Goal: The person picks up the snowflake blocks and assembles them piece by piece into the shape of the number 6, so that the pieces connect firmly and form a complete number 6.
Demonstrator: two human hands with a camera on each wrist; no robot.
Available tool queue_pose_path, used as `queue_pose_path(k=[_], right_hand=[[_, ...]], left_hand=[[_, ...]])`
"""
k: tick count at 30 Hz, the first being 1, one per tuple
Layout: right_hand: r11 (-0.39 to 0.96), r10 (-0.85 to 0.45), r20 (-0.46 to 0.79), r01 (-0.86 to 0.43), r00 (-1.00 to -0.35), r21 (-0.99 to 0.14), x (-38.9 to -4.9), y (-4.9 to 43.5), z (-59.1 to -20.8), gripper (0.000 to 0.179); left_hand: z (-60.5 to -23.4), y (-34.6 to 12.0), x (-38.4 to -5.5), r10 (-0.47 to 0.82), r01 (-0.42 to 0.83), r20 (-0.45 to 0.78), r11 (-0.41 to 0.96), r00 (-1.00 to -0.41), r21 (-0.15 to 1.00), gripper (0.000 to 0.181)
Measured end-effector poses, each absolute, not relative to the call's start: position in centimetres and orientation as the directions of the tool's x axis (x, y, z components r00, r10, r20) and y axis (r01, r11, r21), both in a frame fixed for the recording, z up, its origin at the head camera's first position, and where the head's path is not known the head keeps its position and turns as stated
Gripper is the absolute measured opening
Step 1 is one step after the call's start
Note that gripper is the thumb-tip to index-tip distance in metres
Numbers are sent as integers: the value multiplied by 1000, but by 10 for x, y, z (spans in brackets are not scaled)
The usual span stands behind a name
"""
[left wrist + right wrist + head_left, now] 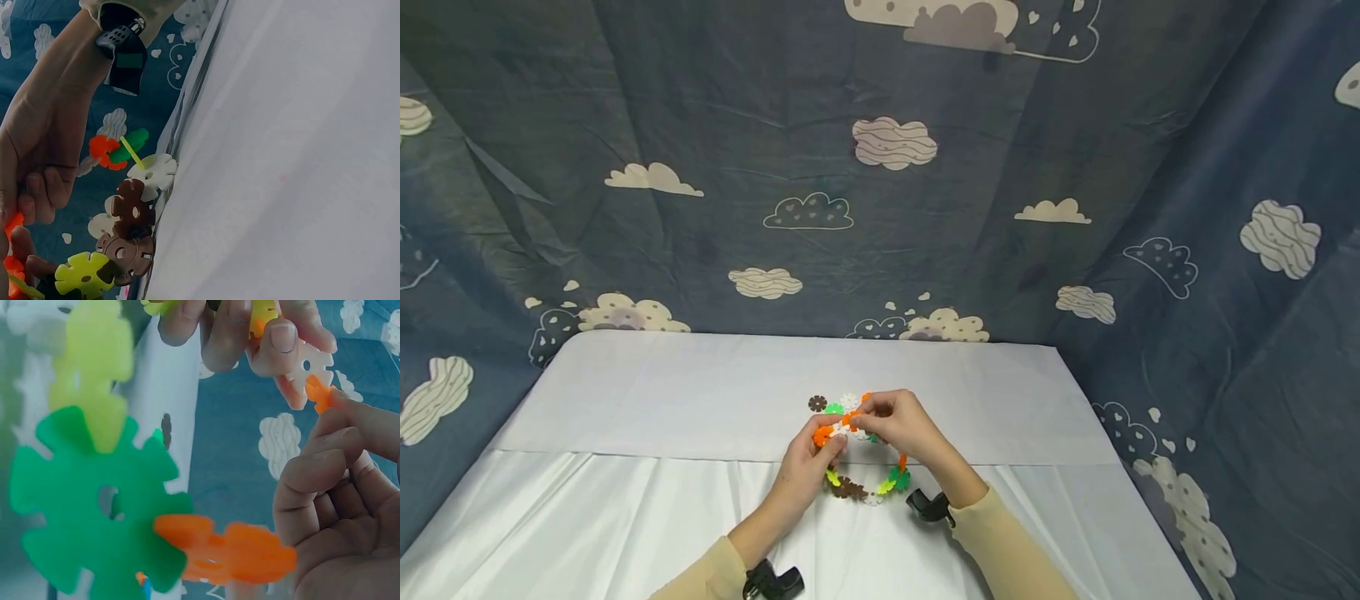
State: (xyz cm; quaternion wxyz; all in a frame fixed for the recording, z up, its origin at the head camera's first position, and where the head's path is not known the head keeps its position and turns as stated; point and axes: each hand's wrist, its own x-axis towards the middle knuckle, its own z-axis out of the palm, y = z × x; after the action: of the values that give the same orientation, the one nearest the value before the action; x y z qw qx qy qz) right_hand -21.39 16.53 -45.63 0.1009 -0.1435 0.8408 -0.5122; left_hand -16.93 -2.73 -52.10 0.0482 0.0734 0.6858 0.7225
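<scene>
A chain of interlocking notched plastic discs point(850, 489) hangs in a loop below both hands, with brown, yellow, white, green and orange pieces. My left hand point(797, 471) grips the chain at its left side, by an orange disc point(822, 435). A pale disc point(319, 360) stands out from the left fingers in the right wrist view. My right hand point(901, 421) pinches a small orange disc point(320, 394) between thumb and forefinger, up against the pale disc's edge. Whether their slots are joined cannot be told. A green disc point(94, 506) fills the right wrist view's near side.
Beyond the hands, loose discs lie on the white-covered table point(662, 400): a brown disc point(817, 403), a green disc point(833, 408) and a white disc point(849, 401). A dark blue cloud-patterned curtain point(715, 125) hangs behind the table and at its sides.
</scene>
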Motion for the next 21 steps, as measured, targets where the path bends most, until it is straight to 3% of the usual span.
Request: queue_pose_path(k=[13,21], right_hand=[[461,-336,-62,-107,-940,-881,-216,163,-457,15],[464,-307,-30,-122,-951,-877,-221,170,-454,25]], left_hand=[[-520,-26,-170,158,0,6,-42,-987,999,30],[-523,-29,-172,275,-139,-62,-267,-959,954,47]])
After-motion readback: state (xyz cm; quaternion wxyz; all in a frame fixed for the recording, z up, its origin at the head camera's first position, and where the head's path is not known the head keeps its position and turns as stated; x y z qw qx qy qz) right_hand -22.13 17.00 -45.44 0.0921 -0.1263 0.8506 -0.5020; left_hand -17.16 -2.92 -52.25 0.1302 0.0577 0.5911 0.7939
